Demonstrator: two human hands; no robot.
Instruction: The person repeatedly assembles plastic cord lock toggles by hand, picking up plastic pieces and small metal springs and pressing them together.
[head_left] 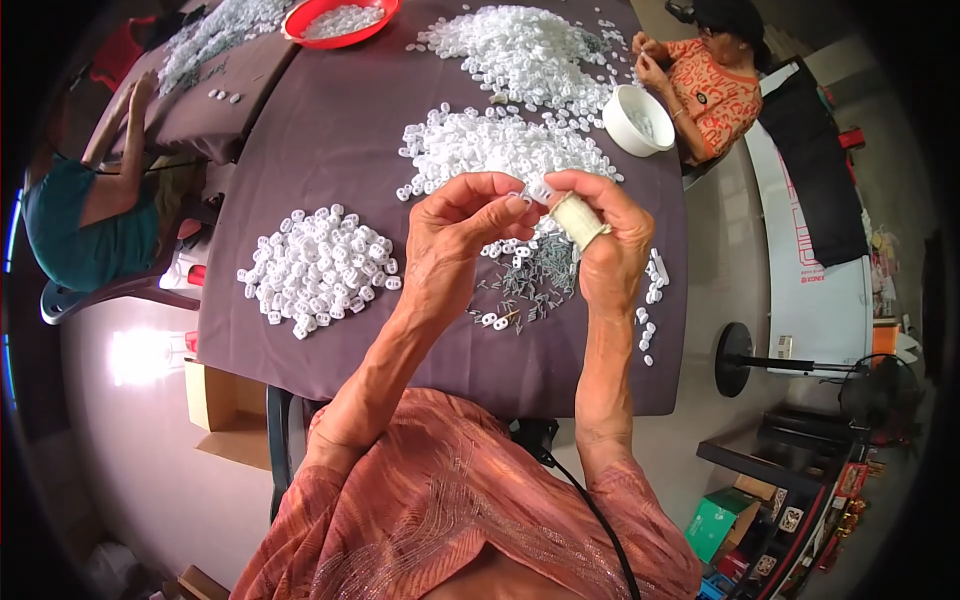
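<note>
In front of me, above the table, my two hands meet fingertip to fingertip. My right hand (612, 225) pinches a small white plastic piece (539, 190) between index finger and thumb. A pale cream wrap (578, 221) covers that thumb. The fingers of my left hand (460, 235) are closed in a pinch against the same spot; what lies between them is too small to make out. Beneath my hands is a scatter of short grey pins (535, 285). A heap of two-holed white plastic pieces (318, 265) lies to the left, and a larger heap (480, 140) lies just beyond my hands.
A brown cloth covers the table (270, 355). Farther back are another white heap (520, 50), a red basin (340, 22) and a white bowl (638, 122). A person in orange (712, 90) sits at the far right, another in teal (95, 225) at the left.
</note>
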